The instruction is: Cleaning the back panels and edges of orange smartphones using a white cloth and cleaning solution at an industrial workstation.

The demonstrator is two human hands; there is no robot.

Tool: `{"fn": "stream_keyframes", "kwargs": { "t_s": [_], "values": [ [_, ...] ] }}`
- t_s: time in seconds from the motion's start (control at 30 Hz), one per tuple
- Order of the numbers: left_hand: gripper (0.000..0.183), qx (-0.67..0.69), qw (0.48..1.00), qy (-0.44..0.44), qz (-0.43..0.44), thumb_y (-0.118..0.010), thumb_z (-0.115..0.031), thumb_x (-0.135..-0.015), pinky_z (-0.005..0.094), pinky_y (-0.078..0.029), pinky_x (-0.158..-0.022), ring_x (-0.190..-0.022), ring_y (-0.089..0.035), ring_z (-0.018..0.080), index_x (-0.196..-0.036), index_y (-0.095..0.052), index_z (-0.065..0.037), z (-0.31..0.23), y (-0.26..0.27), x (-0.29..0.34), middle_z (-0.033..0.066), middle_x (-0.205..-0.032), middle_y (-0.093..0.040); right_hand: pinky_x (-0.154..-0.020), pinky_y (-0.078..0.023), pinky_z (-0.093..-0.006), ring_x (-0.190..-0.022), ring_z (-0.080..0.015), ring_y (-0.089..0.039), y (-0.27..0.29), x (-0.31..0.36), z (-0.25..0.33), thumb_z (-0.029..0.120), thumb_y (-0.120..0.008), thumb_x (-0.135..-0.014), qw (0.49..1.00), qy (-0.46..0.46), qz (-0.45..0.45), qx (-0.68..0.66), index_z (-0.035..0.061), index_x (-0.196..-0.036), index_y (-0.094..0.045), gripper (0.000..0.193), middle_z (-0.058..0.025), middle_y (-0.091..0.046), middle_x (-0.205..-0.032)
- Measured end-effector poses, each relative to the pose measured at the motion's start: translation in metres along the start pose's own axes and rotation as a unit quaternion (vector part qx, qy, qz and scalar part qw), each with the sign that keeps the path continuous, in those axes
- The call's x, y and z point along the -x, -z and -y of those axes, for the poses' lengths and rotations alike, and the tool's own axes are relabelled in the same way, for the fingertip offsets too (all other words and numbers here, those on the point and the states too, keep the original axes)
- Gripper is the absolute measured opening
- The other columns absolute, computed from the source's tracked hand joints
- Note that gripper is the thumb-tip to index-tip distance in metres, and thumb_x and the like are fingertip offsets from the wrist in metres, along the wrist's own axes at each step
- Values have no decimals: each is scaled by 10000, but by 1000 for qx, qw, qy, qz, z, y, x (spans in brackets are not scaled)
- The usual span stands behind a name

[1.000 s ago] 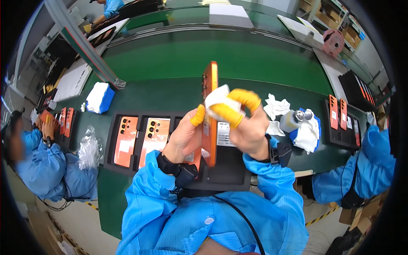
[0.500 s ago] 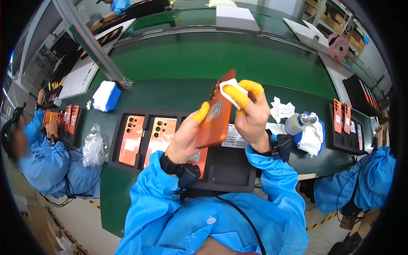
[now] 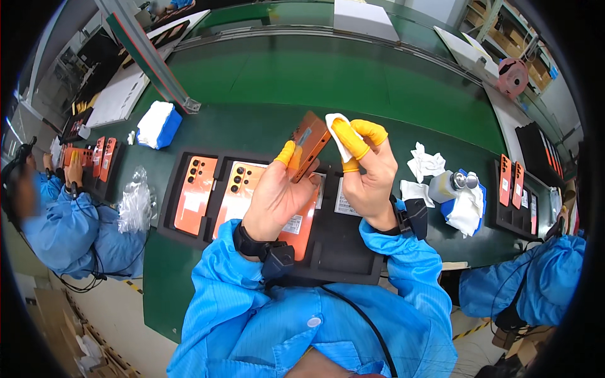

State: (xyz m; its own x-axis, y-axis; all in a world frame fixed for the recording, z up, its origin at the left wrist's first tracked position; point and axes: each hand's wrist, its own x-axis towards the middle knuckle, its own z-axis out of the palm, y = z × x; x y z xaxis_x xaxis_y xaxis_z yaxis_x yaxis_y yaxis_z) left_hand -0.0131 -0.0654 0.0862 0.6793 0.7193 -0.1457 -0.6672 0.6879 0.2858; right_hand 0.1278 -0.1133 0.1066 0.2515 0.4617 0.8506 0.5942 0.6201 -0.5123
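An orange smartphone (image 3: 310, 143) is tilted up on edge above the black tray, with my left hand (image 3: 277, 195) closed round it. A yellow finger cot covers the left thumb, which presses on the phone's face. Just right of the phone, my right hand (image 3: 368, 173) pinches a folded white cloth (image 3: 338, 126) between fingers in yellow cots. The cloth is beside the phone's upper edge; whether it touches I cannot tell. Below lies the black foam tray (image 3: 343, 255) with orange phones (image 3: 195, 198) in its slots, partly hidden by my left hand and forearm.
Right of the tray are crumpled white cloths (image 3: 425, 162), a dispenser bottle (image 3: 443, 187) and a blue box of cloths (image 3: 465, 211). To the left stand another blue cloth box (image 3: 169, 129) and clear plastic bags (image 3: 135, 201). Co-workers in blue sit on both sides; a metal post (image 3: 148, 53) rises at far left.
The phone has been turned more edge-on and lowered slightly. My right hand with the cloth has come off its face toward the edge. The whole view has shifted a little.
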Motion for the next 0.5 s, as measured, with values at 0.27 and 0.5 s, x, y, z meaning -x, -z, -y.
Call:
{"fn": "stream_keyframes", "kwargs": {
  "t_s": [0.27, 0.5],
  "values": [
    [264, 22, 996, 1, -90, -394, -223, -988, 314, -405, -709, -781, -453, 176, -1105, -507, -16, -1, 0, -4, 84, -983, -507, -620, -513, -342, -716, -289, -606, -1, 4, -8, -98, -612, -540, 981, 85, 22, 173, 44, -1007, -690, 495, -157, -600, -974],
    [324, 109, 993, 37, -19, -373, -246, -998, 409, -475, -920, -1042, -562, 252, -1208, -431, -7, -9, 2, 0, 149, -1113, -559, -468, -368, -300, -569, -197, -491, -3, 13, 8, 89, -626, -450, 950, 233, 146, 150, 10, -868, -686, 430, -132, -618, -958]
  ]
}}
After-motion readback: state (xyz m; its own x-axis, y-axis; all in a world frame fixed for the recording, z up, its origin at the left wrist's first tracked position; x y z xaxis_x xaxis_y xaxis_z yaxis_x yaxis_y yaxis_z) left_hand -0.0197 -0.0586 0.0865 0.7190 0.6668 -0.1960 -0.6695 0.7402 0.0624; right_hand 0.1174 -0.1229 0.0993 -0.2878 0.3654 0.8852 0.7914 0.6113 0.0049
